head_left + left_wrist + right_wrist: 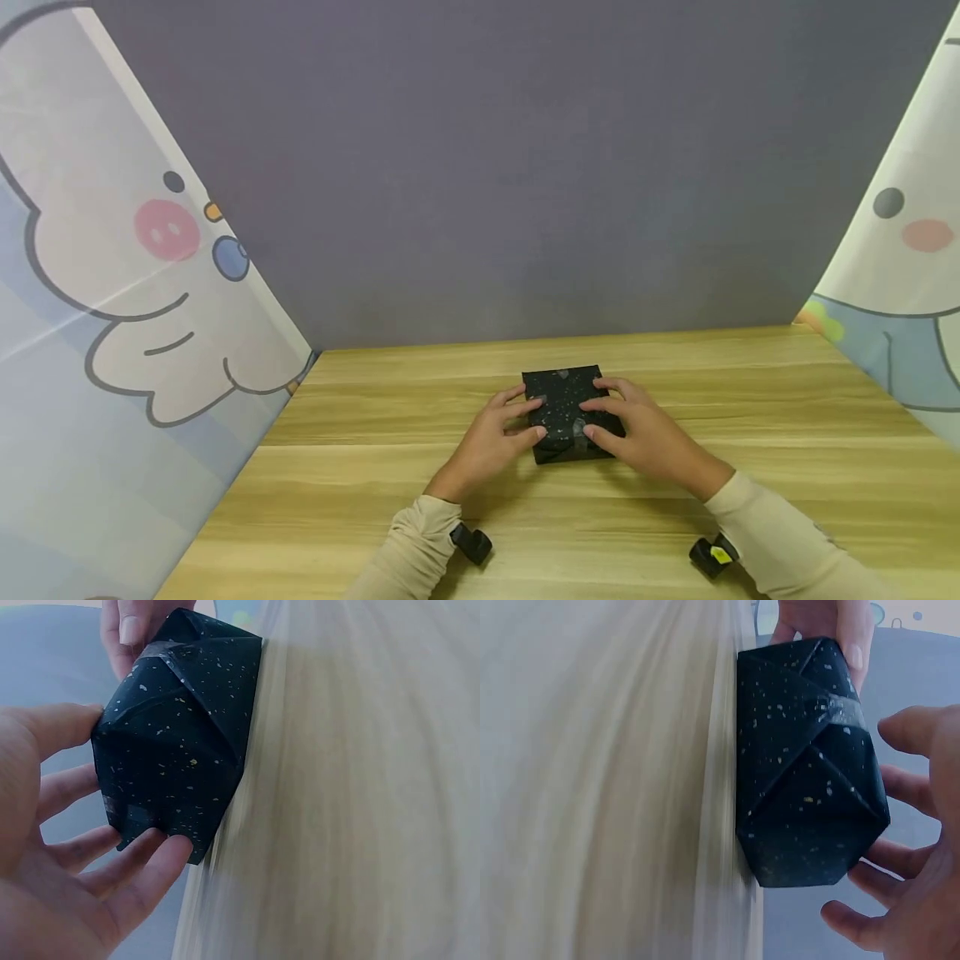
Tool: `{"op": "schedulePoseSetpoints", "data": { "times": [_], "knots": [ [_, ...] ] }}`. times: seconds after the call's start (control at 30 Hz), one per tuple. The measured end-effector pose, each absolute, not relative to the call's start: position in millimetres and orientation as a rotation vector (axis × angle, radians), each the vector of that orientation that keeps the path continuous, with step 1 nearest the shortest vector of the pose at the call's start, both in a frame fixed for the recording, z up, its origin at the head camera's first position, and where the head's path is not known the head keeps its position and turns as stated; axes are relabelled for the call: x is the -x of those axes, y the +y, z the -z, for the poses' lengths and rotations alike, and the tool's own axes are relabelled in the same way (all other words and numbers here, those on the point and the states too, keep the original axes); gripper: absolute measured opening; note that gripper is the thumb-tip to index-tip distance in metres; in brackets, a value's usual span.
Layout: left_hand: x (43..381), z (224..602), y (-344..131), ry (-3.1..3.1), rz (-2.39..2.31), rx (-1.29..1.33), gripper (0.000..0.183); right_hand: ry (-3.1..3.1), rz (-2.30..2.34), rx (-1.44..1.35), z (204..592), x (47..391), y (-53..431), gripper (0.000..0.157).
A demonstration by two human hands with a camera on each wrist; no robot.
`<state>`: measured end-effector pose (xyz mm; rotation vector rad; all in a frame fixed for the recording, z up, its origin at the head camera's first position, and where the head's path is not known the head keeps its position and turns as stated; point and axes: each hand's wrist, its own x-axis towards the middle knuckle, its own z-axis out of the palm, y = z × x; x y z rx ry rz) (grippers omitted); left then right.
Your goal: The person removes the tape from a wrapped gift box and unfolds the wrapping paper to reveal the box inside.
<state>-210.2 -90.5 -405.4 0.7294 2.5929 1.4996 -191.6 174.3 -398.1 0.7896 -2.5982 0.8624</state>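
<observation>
A flat square parcel (562, 417) in black wrapping paper with pale flecks lies on the wooden table between both hands. Pieces of clear tape (845, 711) fasten the wrap, and folded flaps show along its near side. My left hand (487, 442) lies along the parcel's left edge, fingers spread, with fingertips and thumb at the top face. From the other side my right hand (648, 433) reaches over the right edge, its fingertips on top and its thumb beside the tape at the near edge. The right wrist view shows those fingers loosely bent beside the wrap.
The table (360, 492) has a pale wood grain. A plain grey panel (525, 167) stands along its back. Sheets printed with cartoon animals, a left sheet (97, 467) and a right sheet (862, 275), flank it. Dark wrist devices sit at both beige sleeves (408, 550).
</observation>
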Motion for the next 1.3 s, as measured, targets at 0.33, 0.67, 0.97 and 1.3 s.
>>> {"op": "schedulePoseSetpoints", "data": {
  "times": [0.33,0.67,0.97,1.3],
  "knots": [
    [209.3,407.8,-91.1,2.611,-1.503,-0.726,0.049,-2.597,-0.869,-0.749,400.1,187.8,165.5,0.034],
    [209.1,407.3,-91.8,2.631,-1.466,-0.731,0.05,-2.573,-0.921,-0.698,400.3,185.7,160.5,0.022],
    [210.0,410.0,-94.4,2.685,-1.412,-0.753,0.049,-2.539,-0.947,-0.647,401.6,184.1,153.7,0.016],
    [209.7,409.4,-94.5,2.655,-1.452,-0.733,0.047,-2.523,-0.992,-0.629,402.7,187.5,155.7,0.014]
  ]
}}
